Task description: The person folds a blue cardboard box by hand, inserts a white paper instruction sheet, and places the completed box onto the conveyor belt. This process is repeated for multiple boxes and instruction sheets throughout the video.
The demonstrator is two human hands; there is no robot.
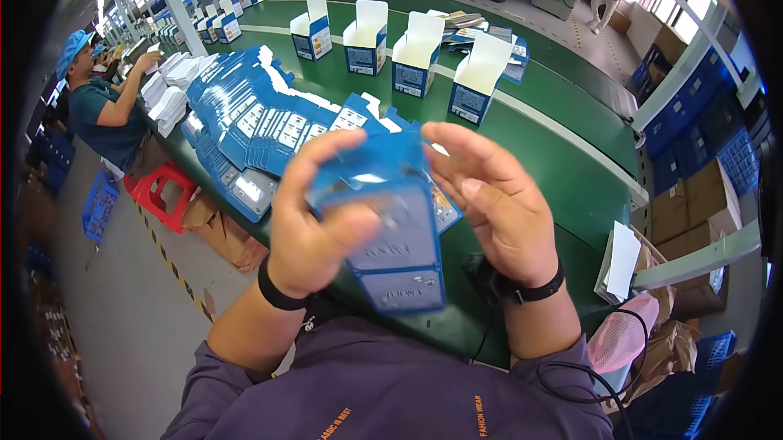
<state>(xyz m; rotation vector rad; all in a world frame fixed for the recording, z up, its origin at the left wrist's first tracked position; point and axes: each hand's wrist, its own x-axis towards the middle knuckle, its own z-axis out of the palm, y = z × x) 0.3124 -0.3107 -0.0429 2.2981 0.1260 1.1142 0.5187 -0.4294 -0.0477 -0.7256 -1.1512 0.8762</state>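
**One blue carton, in hand, over the green worktable**

Item: blue carton [395, 248], folded into box form, its pale grey panels facing me, slightly blurred. It is in front of my chest, above the near part of the green worktable [563, 163].

Left hand [318, 220]: curled around the carton's left side, fingers at the upper edge, thumb across the front; hold closed on it.

Right hand [493, 203]: half open, palm turned toward the carton, fingers loosely bent, fingertips at its upper right edge. Whether they touch it, I cannot tell.

Flat stock: a fanned spread of blue carton blanks [261, 126], lying beyond and left of my hands.

Made-up stock: four blue boxes [413, 73] with white insides, standing in a row beyond the blanks, tops open, flaps raised.

Also present: white paper stacks [170, 101], left, near a seated co-worker [106, 110]; one red stool [163, 194].
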